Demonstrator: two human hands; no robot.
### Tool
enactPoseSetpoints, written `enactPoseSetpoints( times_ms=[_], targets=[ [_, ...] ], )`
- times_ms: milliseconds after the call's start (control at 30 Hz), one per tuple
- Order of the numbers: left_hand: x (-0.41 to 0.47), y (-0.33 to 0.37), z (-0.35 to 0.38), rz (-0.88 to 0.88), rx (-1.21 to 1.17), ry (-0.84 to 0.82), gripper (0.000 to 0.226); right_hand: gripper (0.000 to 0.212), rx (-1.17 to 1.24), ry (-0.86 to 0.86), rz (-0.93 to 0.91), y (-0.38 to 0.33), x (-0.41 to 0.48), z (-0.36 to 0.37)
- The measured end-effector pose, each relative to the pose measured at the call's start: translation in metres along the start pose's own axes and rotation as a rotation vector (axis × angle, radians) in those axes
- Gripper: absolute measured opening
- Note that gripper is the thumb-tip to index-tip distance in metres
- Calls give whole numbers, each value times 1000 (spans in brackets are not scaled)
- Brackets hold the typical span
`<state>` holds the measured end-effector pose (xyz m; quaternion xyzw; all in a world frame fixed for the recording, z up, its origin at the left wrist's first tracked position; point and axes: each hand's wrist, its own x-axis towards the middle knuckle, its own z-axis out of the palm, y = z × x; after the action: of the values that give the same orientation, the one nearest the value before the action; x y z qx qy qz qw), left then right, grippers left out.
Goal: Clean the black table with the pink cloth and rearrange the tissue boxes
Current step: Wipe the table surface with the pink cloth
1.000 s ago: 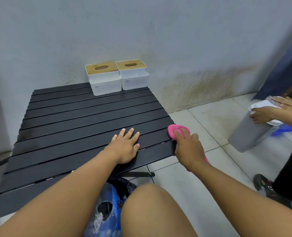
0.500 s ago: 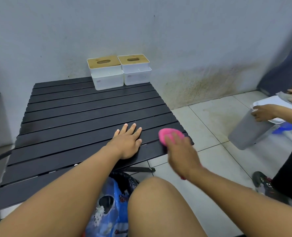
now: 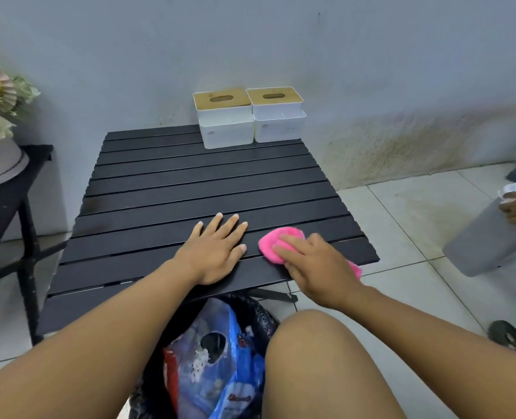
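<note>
My right grip presses flat on the cloth at the worktop's near right corner. My left grip lies open just left. The boxes sit at the far edge.

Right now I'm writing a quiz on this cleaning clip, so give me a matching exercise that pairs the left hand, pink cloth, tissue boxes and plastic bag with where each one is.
Things:
1. left hand
2. pink cloth
3. tissue boxes
4. plastic bag

Places:
A. at the far edge of the black table, by the wall
B. below the table's near edge, beside the person's knee
C. flat on the slats, holding nothing
D. under the right hand, near the table's right edge

Pairs: 1-C, 2-D, 3-A, 4-B
</note>
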<state>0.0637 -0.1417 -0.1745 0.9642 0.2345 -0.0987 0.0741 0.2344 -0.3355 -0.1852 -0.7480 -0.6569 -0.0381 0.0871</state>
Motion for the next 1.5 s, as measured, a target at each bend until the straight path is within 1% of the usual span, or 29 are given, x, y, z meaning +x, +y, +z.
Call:
enactPoseSetpoints(
  times_ms=[33,67,167,233,333,400,433,500,567,600,633,667,767,800,833,867,933,967,1000,1033,1100,1133,1167,1233,1267,1333,1400,1433,1500],
  targets=[
    [-1,-5,0,-9,1,1,59,37,-2,-41,-109,-2,-2,-1],
    [-4,-10,1,-17,1,-2,59,38,-18,-78,-158,0,-2,-2],
    [-9,-18,3,-32,-12,11,59,54,-47,-109,-63,9,4,-7],
    [-11,-18,5,-38,-31,21,59,63,14,-135,-27,1,7,-9],
    [-12,-17,9,-47,-42,41,59,50,-5,-154,-93,-8,6,-8],
    [-12,-17,9,-50,-45,53,58,49,-23,-157,-154,3,7,-13],
    [-11,-16,9,-50,-48,52,58,52,-3,-155,-130,12,10,-17],
    [-10,-17,8,-50,-54,43,58,51,73,-110,96,34,21,-25],
    [-11,-17,9,-54,-57,38,58,42,40,-62,297,48,33,-26],
    [-12,-17,9,-56,-59,35,58,41,15,-64,313,46,35,-21],
    [-12,-17,9,-57,-59,34,58,42,19,-76,274,38,36,-17],
    [-12,-17,10,-57,-61,38,58,45,25,-106,179,25,33,-13],
    [-11,-17,10,-62,-58,44,58,51,60,-156,-299,-12,13,-8],
    [-11,-16,9,-61,-57,43,58,51,46,-149,-431,-11,6,-10],
    [-11,-15,9,-61,-58,39,58,51,30,-150,-500,-2,3,-13],
    [-11,-15,9,-62,-60,35,58,56,10,-168,-494,12,2,-16],
    [-12,-15,8,-63,-67,34,58,74,-8,-189,-349,46,4,-21],
    [-12,-15,8,-62,-71,32,58,73,17,-215,-223,61,5,-26],
    [-12,-16,9,-60,-70,33,58,65,51,-232,-104,72,5,-29],
    [-13,-16,9,-60,-68,39,58,57,71,-207,-9,76,8,-29],
    [-14,-16,10,-61,-66,44,58,46,78,-112,85,60,13,-23],
    [-13,-16,10,-62,-65,47,58,43,99,-62,64,43,14,-17],
    [-13,-15,10,-63,-62,49,58,43,120,-30,-15,23,15,-12],
    [-13,-14,10,-64,-55,50,58,45,77,30,-251,-14,13,-1],
    [-13,-14,10,-64,-54,54,58,48,36,26,-342,-26,13,2],
    [-12,-15,11,-66,-58,59,59,51,-1,10,-417,-36,17,-1],
    [-13,-15,12,-67,-61,69,60,50,-13,-68,-376,-22,27,-6],
    [-13,-14,13,-68,-60,73,60,50,-9,-116,-278,-9,36,-8],
    [-15,-14,13,-65,-59,79,61,50,-18,-140,-2,23,59,-10]
  ],
)
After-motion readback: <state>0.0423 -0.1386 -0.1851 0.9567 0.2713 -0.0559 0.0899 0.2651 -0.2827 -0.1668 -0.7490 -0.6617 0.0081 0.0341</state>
